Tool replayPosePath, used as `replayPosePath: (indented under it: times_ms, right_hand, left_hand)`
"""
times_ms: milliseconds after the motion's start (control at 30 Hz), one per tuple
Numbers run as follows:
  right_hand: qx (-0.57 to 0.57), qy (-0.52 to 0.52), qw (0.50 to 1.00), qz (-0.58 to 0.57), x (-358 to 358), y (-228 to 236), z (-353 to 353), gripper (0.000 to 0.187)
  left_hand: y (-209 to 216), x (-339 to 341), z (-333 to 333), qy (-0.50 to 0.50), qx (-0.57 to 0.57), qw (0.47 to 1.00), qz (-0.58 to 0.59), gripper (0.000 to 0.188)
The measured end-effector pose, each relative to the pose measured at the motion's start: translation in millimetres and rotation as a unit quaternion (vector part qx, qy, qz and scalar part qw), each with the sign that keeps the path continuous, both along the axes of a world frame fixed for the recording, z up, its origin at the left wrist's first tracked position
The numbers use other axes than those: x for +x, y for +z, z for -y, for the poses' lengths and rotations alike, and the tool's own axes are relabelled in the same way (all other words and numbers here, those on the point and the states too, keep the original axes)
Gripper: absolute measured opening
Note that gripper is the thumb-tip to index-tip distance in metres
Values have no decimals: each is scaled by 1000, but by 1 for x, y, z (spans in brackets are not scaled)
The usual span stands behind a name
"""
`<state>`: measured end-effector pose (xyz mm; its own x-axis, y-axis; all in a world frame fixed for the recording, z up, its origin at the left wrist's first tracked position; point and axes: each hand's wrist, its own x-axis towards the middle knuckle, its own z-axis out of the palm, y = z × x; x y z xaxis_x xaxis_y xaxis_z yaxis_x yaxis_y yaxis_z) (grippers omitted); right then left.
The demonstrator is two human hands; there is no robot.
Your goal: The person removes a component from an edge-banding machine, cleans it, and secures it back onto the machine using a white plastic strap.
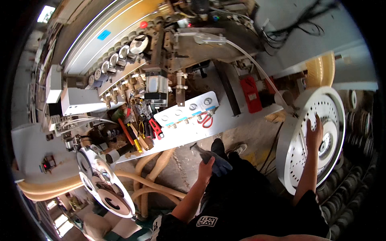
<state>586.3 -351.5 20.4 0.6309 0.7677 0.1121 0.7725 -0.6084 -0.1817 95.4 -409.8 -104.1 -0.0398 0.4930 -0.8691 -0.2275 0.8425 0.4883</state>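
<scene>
My left hand [206, 170] is closed around a dark grey-blue work glove [219, 164], held low in front of my body; I cannot tell whether it is one glove or a pair. On the right, my right hand [315, 134] lies against the face of a large white reel [310, 170] full of small holes, its fingers stretched out. From that reel's upper side a thin pale strip [257, 63] runs up toward the machine [161, 52].
Pliers, cutters and other hand tools [146, 124] crowd the machine's ledge, beside a white gauge panel [189, 106] and red scissors [206, 120]. A red box [251, 94] lies farther right. Tan hoses [161, 164] and a white wheel cover [126, 201] are at left; coiled rolls [341, 201] fill the lower right.
</scene>
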Motion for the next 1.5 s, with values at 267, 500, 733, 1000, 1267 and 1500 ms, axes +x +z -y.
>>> replayPosePath:
  times_ms: [267,500,733,1000,1267,1500]
  right_hand:
    - [-299,-156,941,22,86,-60,88,91]
    - [-318,-158,932,-71,101,-40,80,96]
    - [-120,-20,990,-72,-56,28,49,37]
    - [-34,76,991,-101,-102,39,169,9]
    - [96,-137,981,-95,-57,42,367,26]
    - [123,-330,930,-106,32,-12,590,31]
  left_hand:
    - [-30,-43,-40,19,-4,1000,12,29]
    - [-27,-36,-62,-84,26,996,-2,32]
    - [3,-15,-90,-242,101,960,100,33]
    - [83,77,-116,-412,156,842,310,25]
    - [140,217,-8,-520,205,771,307,24]
    - [153,383,176,-569,105,756,306,39]
